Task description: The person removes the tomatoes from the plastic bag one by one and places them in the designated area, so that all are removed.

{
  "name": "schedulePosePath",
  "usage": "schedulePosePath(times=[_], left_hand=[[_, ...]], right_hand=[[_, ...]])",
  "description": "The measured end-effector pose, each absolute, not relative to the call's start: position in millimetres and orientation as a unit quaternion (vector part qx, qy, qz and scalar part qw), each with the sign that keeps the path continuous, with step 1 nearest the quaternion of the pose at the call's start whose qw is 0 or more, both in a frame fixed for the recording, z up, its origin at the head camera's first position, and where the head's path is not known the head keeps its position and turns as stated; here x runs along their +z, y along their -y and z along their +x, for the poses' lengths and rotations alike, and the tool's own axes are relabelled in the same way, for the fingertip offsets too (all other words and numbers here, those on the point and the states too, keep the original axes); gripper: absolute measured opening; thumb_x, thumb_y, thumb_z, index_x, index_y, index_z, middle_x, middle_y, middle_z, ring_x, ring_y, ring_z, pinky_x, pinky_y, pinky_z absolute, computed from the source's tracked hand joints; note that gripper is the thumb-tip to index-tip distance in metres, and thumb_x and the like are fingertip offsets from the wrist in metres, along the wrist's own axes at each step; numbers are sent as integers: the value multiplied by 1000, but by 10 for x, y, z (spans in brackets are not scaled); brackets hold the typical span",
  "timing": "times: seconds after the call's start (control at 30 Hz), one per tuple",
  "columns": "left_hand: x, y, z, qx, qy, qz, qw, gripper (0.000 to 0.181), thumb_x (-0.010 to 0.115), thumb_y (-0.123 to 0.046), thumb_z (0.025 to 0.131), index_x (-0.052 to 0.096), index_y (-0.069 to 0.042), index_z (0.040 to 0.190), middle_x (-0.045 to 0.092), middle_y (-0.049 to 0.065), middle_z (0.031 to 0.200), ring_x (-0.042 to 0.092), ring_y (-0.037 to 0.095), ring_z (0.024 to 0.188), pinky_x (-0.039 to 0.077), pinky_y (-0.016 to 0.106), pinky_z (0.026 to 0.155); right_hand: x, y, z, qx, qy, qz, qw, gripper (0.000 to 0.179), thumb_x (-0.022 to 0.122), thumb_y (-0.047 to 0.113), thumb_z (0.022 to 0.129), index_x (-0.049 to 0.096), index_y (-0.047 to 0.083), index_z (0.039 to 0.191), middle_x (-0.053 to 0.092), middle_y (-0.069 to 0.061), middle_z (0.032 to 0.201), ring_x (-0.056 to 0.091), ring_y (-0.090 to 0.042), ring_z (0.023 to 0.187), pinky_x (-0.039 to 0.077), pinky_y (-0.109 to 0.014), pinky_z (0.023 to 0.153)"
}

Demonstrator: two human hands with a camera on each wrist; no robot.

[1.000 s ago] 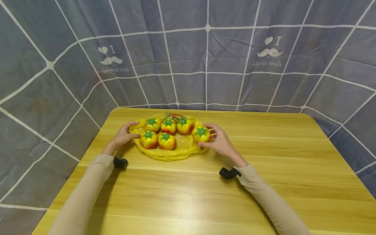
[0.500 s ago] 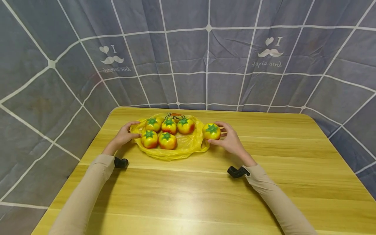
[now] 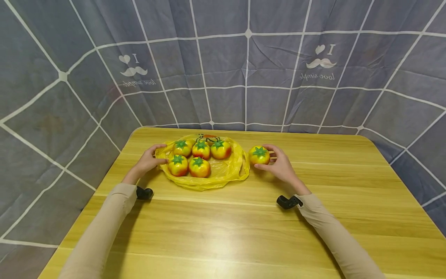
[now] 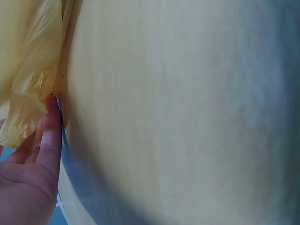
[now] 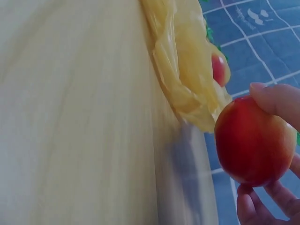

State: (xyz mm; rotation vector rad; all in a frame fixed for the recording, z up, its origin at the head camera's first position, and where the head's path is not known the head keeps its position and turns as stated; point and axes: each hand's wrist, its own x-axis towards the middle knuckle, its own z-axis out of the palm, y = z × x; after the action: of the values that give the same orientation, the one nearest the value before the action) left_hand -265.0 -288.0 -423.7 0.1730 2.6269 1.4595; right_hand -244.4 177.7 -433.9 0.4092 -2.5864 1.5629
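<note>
Just beyond the right edge of a yellow plastic bag (image 3: 224, 170), my right hand (image 3: 280, 166) grips a yellow-and-red tomato (image 3: 259, 155) with a green star-shaped top. In the right wrist view the thumb lies on one side of this tomato (image 5: 253, 145) and fingers on the other, with the bag (image 5: 180, 75) close by. Several similar tomatoes (image 3: 199, 167) sit in two rows on the spread-open bag. My left hand (image 3: 148, 159) holds the bag's left edge, thumb and fingers apart around it. In the left wrist view, fingers (image 4: 49, 145) lie against the thin film.
The wooden table (image 3: 216, 228) extends to the front and right of the bag. A grey curtain (image 3: 223, 62) with white grid lines hangs along the back and sides. Black wrist devices (image 3: 289, 202) sit at both cuffs.
My right hand has carried its tomato rightward, from over the bag's right part to beside it. The left hand and the other tomatoes stay in place.
</note>
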Motion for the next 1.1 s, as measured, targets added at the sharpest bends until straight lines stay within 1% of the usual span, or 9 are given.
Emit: schedulePosePath(times=[0.07,0.17,0.27,0.43,0.53,0.8,1.0,1.1], left_hand=[[-4251,2888,-2663,484,-871,58,65,68,64,-2,88,30,5,146,30,30,149,49,35,116,42,8,73],[-4262,2895,-2668,488,-869,58,62,68,64,-2,88,30,4,146,30,29,150,48,36,117,42,8,74],[-4259,2892,-2654,490,-867,59,62,67,64,-1,88,31,4,146,30,29,150,49,35,115,43,9,73],[-4260,2887,-2638,489,-868,62,63,67,64,-2,87,31,4,145,31,29,149,51,31,111,44,11,74],[-4263,2893,-2649,490,-868,62,60,68,65,-2,87,32,3,145,32,28,149,51,31,111,44,11,74],[-4259,2888,-2664,486,-870,59,58,69,66,-3,86,32,2,145,31,27,149,49,35,114,43,10,76],[-4243,2879,-2644,489,-868,56,64,70,66,-4,87,30,2,147,29,28,150,48,39,119,42,10,76],[-4253,2886,-2659,490,-868,52,65,70,66,-3,87,30,2,147,27,27,152,47,38,120,41,10,76]], right_hand=[[-4340,-1793,-2461,511,849,128,42,73,82,14,74,47,3,137,50,-23,131,53,-39,105,46,-51,92],[-4350,-1814,-2491,507,852,120,45,72,83,17,74,48,5,136,50,-21,131,54,-36,103,47,-47,90],[-4345,-1815,-2506,507,853,116,47,72,83,17,74,48,5,136,50,-21,131,55,-36,103,48,-46,90],[-4362,-1823,-2557,498,860,106,43,72,82,17,75,47,4,137,49,-22,131,55,-37,105,47,-42,89],[-4365,-1825,-2589,495,862,100,43,72,81,15,76,46,2,137,49,-23,132,56,-37,107,47,-40,89],[-4374,-1797,-2668,506,857,89,33,74,80,13,76,43,1,139,45,-24,137,53,-41,112,46,-47,96],[-4419,-1791,-2731,505,858,91,35,75,79,12,77,41,-1,140,44,-26,138,52,-41,112,45,-48,97],[-4430,-1795,-2737,509,855,88,30,74,78,11,78,40,-1,141,43,-26,138,53,-41,111,45,-47,95]])
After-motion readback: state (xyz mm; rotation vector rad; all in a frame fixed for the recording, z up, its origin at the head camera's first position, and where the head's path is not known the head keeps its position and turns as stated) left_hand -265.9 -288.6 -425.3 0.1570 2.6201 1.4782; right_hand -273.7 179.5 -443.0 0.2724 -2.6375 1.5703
